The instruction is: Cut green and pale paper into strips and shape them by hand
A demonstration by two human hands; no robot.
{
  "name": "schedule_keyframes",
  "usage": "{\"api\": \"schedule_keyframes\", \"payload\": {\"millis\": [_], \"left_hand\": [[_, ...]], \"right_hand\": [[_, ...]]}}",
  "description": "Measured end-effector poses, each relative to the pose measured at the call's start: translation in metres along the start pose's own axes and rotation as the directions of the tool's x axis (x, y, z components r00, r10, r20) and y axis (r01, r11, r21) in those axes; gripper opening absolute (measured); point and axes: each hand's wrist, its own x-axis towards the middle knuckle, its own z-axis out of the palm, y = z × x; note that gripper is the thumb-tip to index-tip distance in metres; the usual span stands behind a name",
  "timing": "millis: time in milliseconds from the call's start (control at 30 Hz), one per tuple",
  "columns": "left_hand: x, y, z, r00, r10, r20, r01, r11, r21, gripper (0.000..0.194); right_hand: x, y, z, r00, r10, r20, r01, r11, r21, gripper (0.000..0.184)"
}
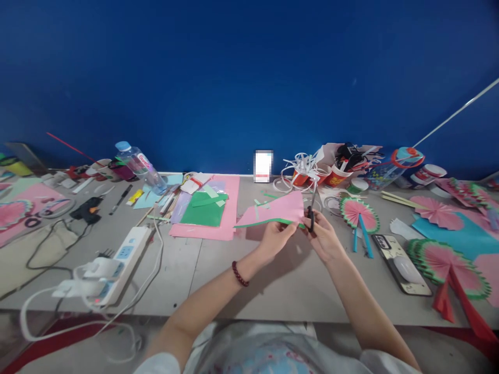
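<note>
A sheet of pink paper (278, 208) with a green strip along its near edge is raised over the middle of the table. My left hand (277, 239) pinches its lower edge, fingers partly hidden beneath. Black-handled scissors (311, 218) sit in my right hand (322, 236), their blades pointing up and away from me. The fingers of my right hand also touch the paper's right corner. Pale green paper scraps (262, 203) appear at the sheet's far left side. Whether the blades touch the paper, I cannot tell.
Green sheets (205, 209) lie on pink paper left of centre. Cups of white strips (302, 176) stand behind my right hand. Watermelon-coloured paper fans (358, 214) and a phone (392, 259) are on the right. A power strip (130, 254), cables and a leaning bottle (142, 166) occupy the left.
</note>
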Motion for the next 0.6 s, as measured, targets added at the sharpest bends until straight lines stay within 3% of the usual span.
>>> {"api": "schedule_keyframes", "payload": {"millis": [67,200,267,367,433,533,600], "left_hand": [[-0.004,0.008,-0.001,0.998,0.065,0.021,-0.067,0.990,0.127,0.035],[-0.014,0.019,-0.006,0.996,0.081,0.031,-0.087,0.917,0.389,0.033],[-0.017,0.022,-0.009,0.992,0.111,0.063,-0.126,0.911,0.393,0.034],[-0.019,0.019,-0.015,0.985,0.118,0.130,-0.148,0.956,0.254,0.035],[-0.020,0.012,-0.022,0.987,0.002,0.158,-0.038,0.973,0.226,0.032],[-0.023,-0.003,-0.037,0.956,-0.285,0.074,0.225,0.869,0.440,0.037],[-0.025,-0.011,-0.048,0.950,-0.304,0.071,0.228,0.832,0.505,0.041]], "right_hand": [[-0.005,-0.008,0.004,0.999,-0.037,-0.009,0.037,0.999,0.014,0.041],[-0.019,-0.018,0.008,0.988,-0.151,-0.018,0.151,0.988,-0.036,0.039],[-0.024,-0.017,0.009,0.978,-0.207,-0.026,0.204,0.976,-0.082,0.041],[-0.026,-0.005,0.007,0.969,-0.245,-0.024,0.240,0.961,-0.139,0.045],[-0.025,0.008,0.006,0.976,-0.218,0.001,0.215,0.961,-0.176,0.046],[-0.021,0.026,0.005,0.991,-0.115,0.067,0.127,0.970,-0.209,0.048],[-0.020,0.033,0.008,0.995,-0.038,0.087,0.057,0.974,-0.219,0.051]]}}
